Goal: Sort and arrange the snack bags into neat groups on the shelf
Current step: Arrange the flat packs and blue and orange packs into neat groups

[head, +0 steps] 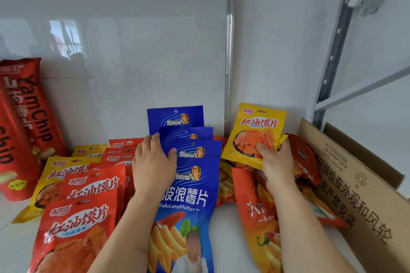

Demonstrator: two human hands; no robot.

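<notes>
A row of several overlapping blue snack bags (188, 184) lies down the middle of the white shelf (224, 228). My left hand (153, 162) rests flat on the left side of that row, fingers spread over the upper bags. My right hand (275, 162) grips a small yellow snack bag (253, 133) by its lower right corner and holds it upright, with at least one more yellow bag behind it. Red bags (82, 224) and yellow bags (55, 175) lie in overlapping rows at the left. Orange-red bags (250, 201) lie loose under my right forearm.
Tall red YamChip packs (24, 122) lean against the back wall at the far left. An open cardboard box (363, 188) stands at the right edge of the shelf. A metal shelf upright (332, 62) rises behind the box.
</notes>
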